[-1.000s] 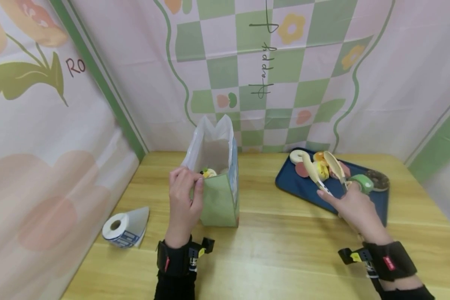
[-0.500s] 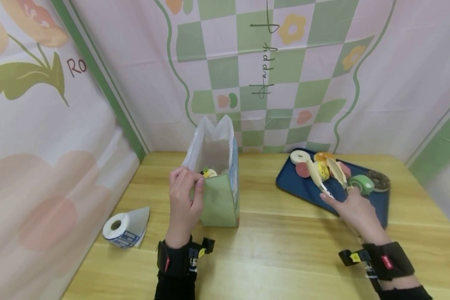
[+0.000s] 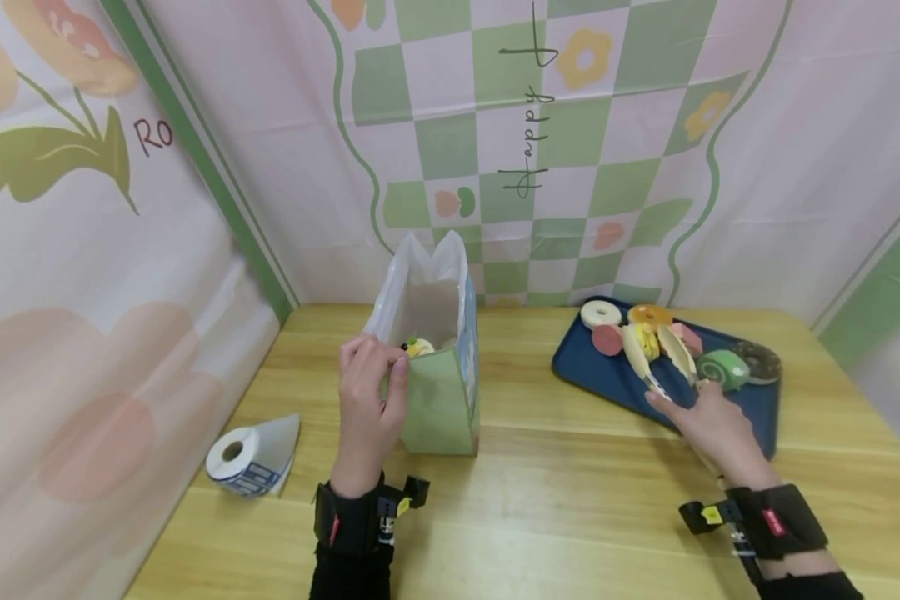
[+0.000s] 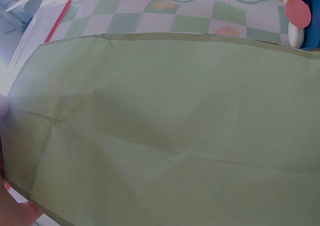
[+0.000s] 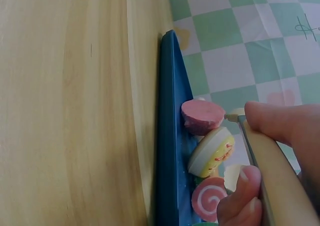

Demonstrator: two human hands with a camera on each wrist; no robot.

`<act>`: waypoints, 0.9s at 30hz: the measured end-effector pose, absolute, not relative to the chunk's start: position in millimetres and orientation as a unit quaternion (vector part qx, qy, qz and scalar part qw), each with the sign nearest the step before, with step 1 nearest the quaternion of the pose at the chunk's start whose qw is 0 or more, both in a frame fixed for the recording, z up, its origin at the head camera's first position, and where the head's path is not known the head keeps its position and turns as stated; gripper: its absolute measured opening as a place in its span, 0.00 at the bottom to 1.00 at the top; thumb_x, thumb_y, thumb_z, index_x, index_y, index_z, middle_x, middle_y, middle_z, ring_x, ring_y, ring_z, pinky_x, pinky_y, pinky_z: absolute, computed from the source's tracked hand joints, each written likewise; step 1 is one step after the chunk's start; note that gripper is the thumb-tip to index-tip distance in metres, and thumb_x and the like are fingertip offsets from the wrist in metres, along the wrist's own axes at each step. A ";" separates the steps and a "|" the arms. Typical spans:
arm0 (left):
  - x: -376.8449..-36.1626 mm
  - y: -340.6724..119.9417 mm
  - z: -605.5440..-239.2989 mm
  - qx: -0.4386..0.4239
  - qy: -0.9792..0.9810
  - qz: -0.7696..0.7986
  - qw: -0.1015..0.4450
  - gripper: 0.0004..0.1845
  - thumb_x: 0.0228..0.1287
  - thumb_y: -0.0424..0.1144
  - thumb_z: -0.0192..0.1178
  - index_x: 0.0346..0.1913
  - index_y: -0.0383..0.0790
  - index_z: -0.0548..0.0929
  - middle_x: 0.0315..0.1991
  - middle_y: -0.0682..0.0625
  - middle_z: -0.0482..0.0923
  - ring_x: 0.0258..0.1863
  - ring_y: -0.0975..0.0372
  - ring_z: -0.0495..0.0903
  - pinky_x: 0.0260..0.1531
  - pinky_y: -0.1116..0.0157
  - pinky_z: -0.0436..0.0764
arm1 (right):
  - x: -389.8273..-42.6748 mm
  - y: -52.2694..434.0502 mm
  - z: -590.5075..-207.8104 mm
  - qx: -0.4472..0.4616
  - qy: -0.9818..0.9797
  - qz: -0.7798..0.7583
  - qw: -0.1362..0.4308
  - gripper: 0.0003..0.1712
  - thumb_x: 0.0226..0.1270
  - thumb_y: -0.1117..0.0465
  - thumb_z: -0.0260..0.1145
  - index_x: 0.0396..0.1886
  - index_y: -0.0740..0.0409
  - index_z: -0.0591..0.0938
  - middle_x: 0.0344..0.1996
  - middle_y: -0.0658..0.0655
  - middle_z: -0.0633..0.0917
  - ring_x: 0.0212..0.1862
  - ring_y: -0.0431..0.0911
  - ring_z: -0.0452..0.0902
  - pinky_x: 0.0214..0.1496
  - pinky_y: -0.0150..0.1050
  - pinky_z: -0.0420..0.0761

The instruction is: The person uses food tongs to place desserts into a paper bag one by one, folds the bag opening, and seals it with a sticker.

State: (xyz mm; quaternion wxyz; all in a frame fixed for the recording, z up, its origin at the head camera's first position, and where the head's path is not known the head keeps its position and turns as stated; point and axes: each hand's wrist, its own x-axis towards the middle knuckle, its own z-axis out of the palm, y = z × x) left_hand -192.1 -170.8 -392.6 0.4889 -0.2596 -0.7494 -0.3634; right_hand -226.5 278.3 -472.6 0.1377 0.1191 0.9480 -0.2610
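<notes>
My left hand [image 3: 369,400] pinches the near rim of a green paper bag [image 3: 438,400] that stands open on the table; its green side [image 4: 165,131] fills the left wrist view. A yellow pastry [image 3: 420,346] shows inside the bag. My right hand [image 3: 708,425] grips cream tongs [image 3: 656,354], whose arms [image 5: 265,171] straddle a yellow pastry [image 3: 647,340] on the blue tray [image 3: 607,375]. In the right wrist view the yellow pastry [image 5: 212,151] lies by a pink round [image 5: 202,117] and a pink swirl roll [image 5: 210,201].
The tray also holds a white donut [image 3: 600,313], an orange donut [image 3: 648,315], a green roll [image 3: 722,368] and a dark donut [image 3: 757,360]. A roll of labels [image 3: 243,458] lies at the table's left. Patterned cloth walls close in the back and sides.
My right hand has lowered the tongs toward the tray, down around the yellow pastry. My left hand and the bag have not moved.
</notes>
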 end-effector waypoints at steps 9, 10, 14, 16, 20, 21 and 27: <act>-192.9 -171.2 -393.2 -0.259 -0.749 -0.362 0.492 0.17 0.76 0.42 0.48 0.29 0.36 0.76 0.25 0.48 0.74 0.31 0.58 0.71 0.52 0.54 0.67 | -227.9 282.0 -477.4 0.120 0.941 -0.268 0.169 0.77 0.55 0.16 0.43 0.70 0.83 0.34 0.65 0.90 0.52 0.62 0.80 0.59 0.48 0.66 0.74; -192.9 -171.4 -393.4 -0.259 -0.748 -0.361 0.492 0.17 0.76 0.42 0.48 0.29 0.36 0.76 0.25 0.48 0.74 0.31 0.58 0.71 0.52 0.54 0.67 | -227.4 281.8 -477.9 0.120 0.940 -0.271 0.171 0.77 0.56 0.16 0.43 0.70 0.83 0.33 0.65 0.89 0.52 0.62 0.79 0.60 0.48 0.66 0.74; -193.0 -171.8 -393.6 -0.259 -0.747 -0.360 0.495 0.18 0.76 0.43 0.48 0.29 0.36 0.76 0.25 0.48 0.74 0.31 0.58 0.72 0.52 0.54 0.67 | -226.9 281.5 -479.8 0.110 0.941 -0.277 0.162 0.75 0.58 0.18 0.43 0.70 0.82 0.32 0.64 0.89 0.54 0.60 0.77 0.63 0.46 0.62 0.76; -193.1 -171.9 -393.5 -0.259 -0.748 -0.359 0.495 0.18 0.76 0.43 0.48 0.29 0.36 0.76 0.25 0.48 0.74 0.31 0.57 0.72 0.52 0.54 0.67 | -226.8 281.2 -480.9 0.102 0.942 -0.279 0.154 0.74 0.60 0.19 0.43 0.70 0.82 0.32 0.63 0.89 0.57 0.58 0.76 0.66 0.45 0.60 0.76; -193.4 -171.8 -393.4 -0.258 -0.750 -0.356 0.494 0.19 0.76 0.44 0.47 0.29 0.36 0.77 0.25 0.48 0.74 0.31 0.57 0.72 0.52 0.54 0.67 | -226.4 280.3 -482.9 0.098 0.943 -0.285 0.141 0.71 0.63 0.21 0.43 0.70 0.83 0.34 0.56 0.85 0.69 0.51 0.70 0.73 0.40 0.53 0.77; -193.5 -171.7 -393.4 -0.258 -0.750 -0.356 0.494 0.19 0.76 0.44 0.47 0.29 0.36 0.77 0.25 0.48 0.74 0.31 0.57 0.72 0.52 0.54 0.67 | -226.3 279.9 -483.4 0.098 0.943 -0.287 0.139 0.70 0.63 0.22 0.43 0.71 0.83 0.35 0.54 0.83 0.71 0.50 0.68 0.74 0.39 0.52 0.77; -193.5 -171.9 -393.6 -0.256 -0.753 -0.357 0.489 0.18 0.76 0.43 0.48 0.29 0.36 0.77 0.25 0.48 0.75 0.31 0.57 0.72 0.52 0.54 0.68 | -225.1 276.9 -483.6 0.104 0.940 -0.295 0.136 0.69 0.64 0.22 0.42 0.71 0.83 0.36 0.54 0.83 0.71 0.51 0.68 0.73 0.41 0.54 0.76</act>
